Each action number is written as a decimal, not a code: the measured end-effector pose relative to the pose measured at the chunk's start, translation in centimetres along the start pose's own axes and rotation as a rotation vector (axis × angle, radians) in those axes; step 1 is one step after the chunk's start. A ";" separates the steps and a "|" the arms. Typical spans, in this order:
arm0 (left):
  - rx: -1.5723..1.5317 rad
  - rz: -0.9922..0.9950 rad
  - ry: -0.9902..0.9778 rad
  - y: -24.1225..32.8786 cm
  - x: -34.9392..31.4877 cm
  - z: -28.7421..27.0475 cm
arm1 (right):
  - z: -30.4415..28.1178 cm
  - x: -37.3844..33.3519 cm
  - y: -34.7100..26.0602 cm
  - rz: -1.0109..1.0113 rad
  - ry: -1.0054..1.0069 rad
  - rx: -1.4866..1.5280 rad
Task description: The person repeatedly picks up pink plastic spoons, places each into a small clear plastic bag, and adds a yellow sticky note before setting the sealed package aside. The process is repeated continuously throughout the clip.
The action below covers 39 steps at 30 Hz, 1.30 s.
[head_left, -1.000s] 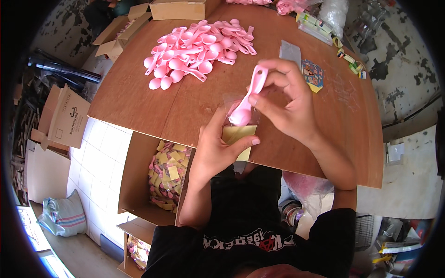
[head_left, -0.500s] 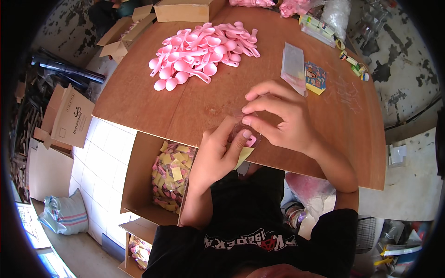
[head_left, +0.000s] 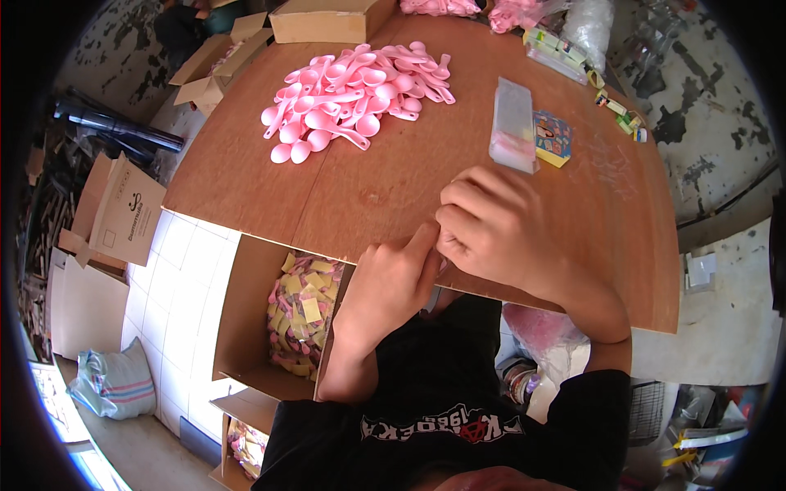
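My left hand and my right hand meet over the table's near edge, fingers closed and fingertips together. Between them is a small clear plastic bag with a pink spoon; only a pink bit shows now, the rest being covered by my fingers. The left hand grips it from below, while the right fingers are curled tight at its upper side. Farther off on the wooden table lies a heap of pink spoons. Beyond my right hand sit a clear plastic case and a blue and yellow card stack.
Left of my lap, below the table edge, an open carton holds many bagged spoons with yellow cards. A closed carton stands at the far edge. Small bottles lie at the right. A white sack rests on the floor.
My right hand has come down and closed its fingers against the left. The left hand has turned over the bag, hiding the yellow card and most of the pink spoon handle.
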<state>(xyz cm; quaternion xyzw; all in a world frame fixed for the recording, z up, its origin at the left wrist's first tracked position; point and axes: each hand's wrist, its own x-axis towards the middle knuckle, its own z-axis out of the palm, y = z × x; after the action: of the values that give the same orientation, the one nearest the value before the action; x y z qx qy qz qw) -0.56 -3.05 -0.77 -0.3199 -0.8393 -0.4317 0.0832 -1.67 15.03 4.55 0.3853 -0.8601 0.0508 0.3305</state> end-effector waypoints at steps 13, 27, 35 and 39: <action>-0.540 0.037 0.321 0.7 -0.9 -0.7 | -11.1 -2.2 9.8 0.248 0.312 1.016; -0.676 0.042 0.278 2.0 1.8 -0.1 | -7.9 -7.2 14.3 1.039 -0.043 0.392; -0.683 0.091 0.196 1.1 2.1 2.3 | -6.3 0.2 1.1 0.716 -0.193 1.136; -0.884 0.239 0.194 0.1 1.9 1.6 | -7.8 2.0 0.8 0.461 0.202 0.715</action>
<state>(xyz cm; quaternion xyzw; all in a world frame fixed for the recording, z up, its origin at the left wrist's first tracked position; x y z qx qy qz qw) -1.80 -0.90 -0.90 -0.3775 -0.5203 -0.7631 0.0660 0.94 17.04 11.98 0.2665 -0.8154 0.4551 0.2387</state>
